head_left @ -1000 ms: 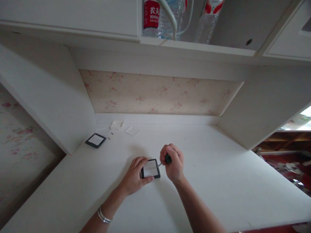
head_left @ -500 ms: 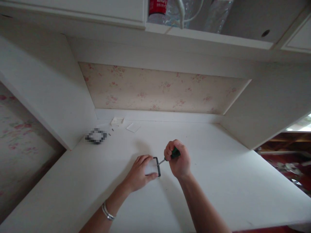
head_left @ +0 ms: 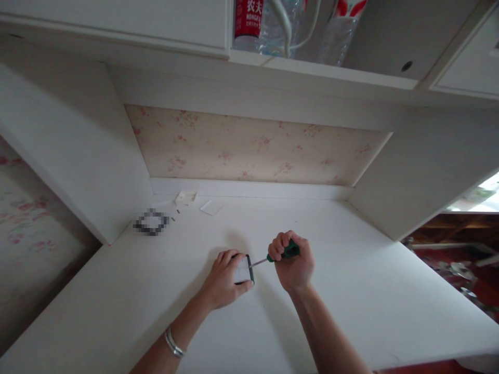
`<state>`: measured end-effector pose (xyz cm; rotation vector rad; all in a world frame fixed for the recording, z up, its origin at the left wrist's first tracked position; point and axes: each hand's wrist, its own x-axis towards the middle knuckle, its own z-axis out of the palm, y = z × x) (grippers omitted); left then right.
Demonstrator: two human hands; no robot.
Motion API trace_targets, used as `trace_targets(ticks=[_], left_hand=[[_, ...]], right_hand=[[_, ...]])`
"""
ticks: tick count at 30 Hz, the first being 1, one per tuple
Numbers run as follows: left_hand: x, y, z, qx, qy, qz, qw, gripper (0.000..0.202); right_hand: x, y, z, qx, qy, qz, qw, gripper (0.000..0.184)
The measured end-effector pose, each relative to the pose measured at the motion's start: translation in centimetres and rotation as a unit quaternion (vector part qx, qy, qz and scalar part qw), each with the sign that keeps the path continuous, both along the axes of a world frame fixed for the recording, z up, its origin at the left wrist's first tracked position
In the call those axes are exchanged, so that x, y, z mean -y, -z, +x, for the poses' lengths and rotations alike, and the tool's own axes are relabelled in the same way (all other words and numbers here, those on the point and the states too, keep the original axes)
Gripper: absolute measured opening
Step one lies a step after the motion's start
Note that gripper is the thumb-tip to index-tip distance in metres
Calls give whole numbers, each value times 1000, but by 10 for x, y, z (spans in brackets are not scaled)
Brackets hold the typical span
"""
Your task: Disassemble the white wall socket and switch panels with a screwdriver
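Black-framed panel (head_left: 243,271) sits on the white tabletop (head_left: 351,296), between the hands. Left hand (head_left: 223,280) grips it, thumb and fingers on opposite edges, probably to stop sliding. Right hand (head_left: 295,265), apart from left, is fisted round a green-handled screwdriver (head_left: 270,257), tip at the frame edge facing it, likely for leverage. Thin flat piece (head_left: 211,208) lies beyond left hand, presumably parked out of the way.

white desk (head_left: 351,301) | floral wallpaper (head_left: 244,148) behind | white cabinet (head_left: 113,26) above | bright patch (head_left: 491,184) far right
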<state>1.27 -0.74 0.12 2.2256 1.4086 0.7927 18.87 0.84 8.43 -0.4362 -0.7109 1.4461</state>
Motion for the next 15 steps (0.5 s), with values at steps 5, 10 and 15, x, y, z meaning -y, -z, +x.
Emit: trace_targets(ticks=[5,10,15], left_hand=[[-2,3,-1,27,4,-17,999,57],[-4,5,-3,49,7,-30,998,59],[-4,5,-5,60,9,-36,998,58]], right_hand=[[-1,3,3,-14,17,-14,1000,26],[-1,19,14,-67,54,-19,996,27],[5,42,27,-114,91,-36,989,25]])
